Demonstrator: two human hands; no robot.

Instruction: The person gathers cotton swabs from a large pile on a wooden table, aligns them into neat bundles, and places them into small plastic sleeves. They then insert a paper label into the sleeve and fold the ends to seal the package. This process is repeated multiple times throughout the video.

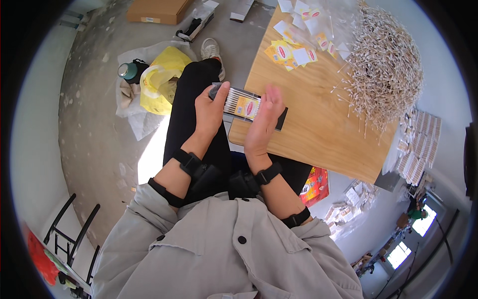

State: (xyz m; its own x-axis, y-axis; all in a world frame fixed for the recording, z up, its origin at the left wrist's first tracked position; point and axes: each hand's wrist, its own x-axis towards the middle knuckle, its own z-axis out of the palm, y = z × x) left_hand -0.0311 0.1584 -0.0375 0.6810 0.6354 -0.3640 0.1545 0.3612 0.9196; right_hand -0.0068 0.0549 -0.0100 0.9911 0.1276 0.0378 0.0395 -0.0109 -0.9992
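My left hand grips the left end of a flat box of cotton swabs, thumb on top. White swabs lie side by side in it, with a yellow and white label card over them. My right hand rests edge-on across the box's right end, fingers stretched out and slightly blurred. A dark end piece shows past that hand; whether it belongs to the box I cannot tell. The box is held above my lap, at the left edge of the wooden table.
A large heap of loose cotton swabs covers the table's far right. Yellow and white cards and clear plastic bags lie at its far side. Stacked packs stand right of the table. A yellow plastic bag and a bottle are on the floor.
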